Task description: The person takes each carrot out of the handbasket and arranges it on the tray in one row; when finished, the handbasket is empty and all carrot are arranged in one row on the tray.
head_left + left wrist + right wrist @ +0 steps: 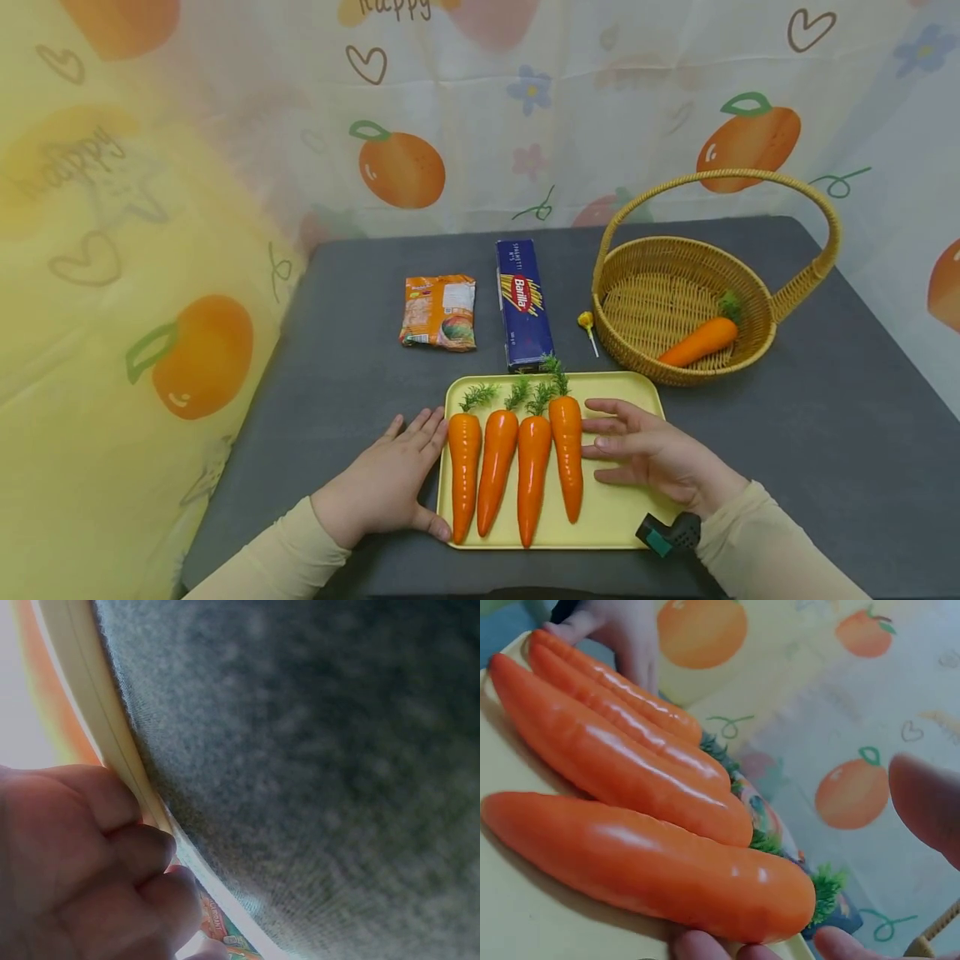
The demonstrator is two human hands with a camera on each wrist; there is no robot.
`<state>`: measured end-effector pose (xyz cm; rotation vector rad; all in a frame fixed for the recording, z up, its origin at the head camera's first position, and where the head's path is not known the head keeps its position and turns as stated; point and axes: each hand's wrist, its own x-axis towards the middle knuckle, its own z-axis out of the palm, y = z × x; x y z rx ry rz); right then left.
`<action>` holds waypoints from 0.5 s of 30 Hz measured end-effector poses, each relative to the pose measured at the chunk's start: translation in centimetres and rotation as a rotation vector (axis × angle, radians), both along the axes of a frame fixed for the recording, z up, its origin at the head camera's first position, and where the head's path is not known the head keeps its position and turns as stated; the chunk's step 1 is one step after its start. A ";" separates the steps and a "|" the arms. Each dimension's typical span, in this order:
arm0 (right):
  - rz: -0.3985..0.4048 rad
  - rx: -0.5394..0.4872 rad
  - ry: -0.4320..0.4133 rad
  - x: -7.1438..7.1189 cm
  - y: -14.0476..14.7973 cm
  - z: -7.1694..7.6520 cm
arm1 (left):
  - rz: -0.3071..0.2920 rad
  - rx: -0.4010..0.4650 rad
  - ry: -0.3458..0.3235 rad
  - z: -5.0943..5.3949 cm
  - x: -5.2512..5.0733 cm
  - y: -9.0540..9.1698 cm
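Several orange carrots with green tops lie side by side on a yellow tray (615, 533). The rightmost carrot (566, 450) sits a little higher than its neighbours, its top over the tray's far rim. At the tray's left edge rests my left hand (386, 483), fingers extended and thumb by the near corner. My right hand (656, 454) is over the tray's right part, fingers spread and loosely bent. Its fingertips are right beside the rightmost carrot, also seen in the right wrist view (652, 862); whether they touch it I cannot tell.
A wicker basket (611, 346) with a tall handle stands at the back right, one carrot (701, 342) inside. Behind the tray lie a blue spaghetti box (525, 308), an orange packet (438, 312) and a yellow lollipop (587, 323). Printed cloth hangs around the grey table (345, 333).
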<state>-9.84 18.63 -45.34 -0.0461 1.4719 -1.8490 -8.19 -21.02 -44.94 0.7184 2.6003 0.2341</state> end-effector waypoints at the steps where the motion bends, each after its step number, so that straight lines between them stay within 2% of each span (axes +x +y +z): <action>1: 0.005 0.021 0.007 0.1 -0.1 0.1 | 0.000 0.000 0.002 0.0 0.0 0.0; 6: 0.030 0.127 0.072 0.5 -0.4 0.6 | -0.002 0.004 0.005 -0.1 0.0 -0.1; 10: 0.018 0.216 0.140 0.2 0.3 1.2 | -0.002 0.006 0.000 0.0 0.0 0.0; 15: -0.035 0.215 0.225 -1.0 2.2 2.8 | -0.006 0.014 0.007 0.0 0.0 0.0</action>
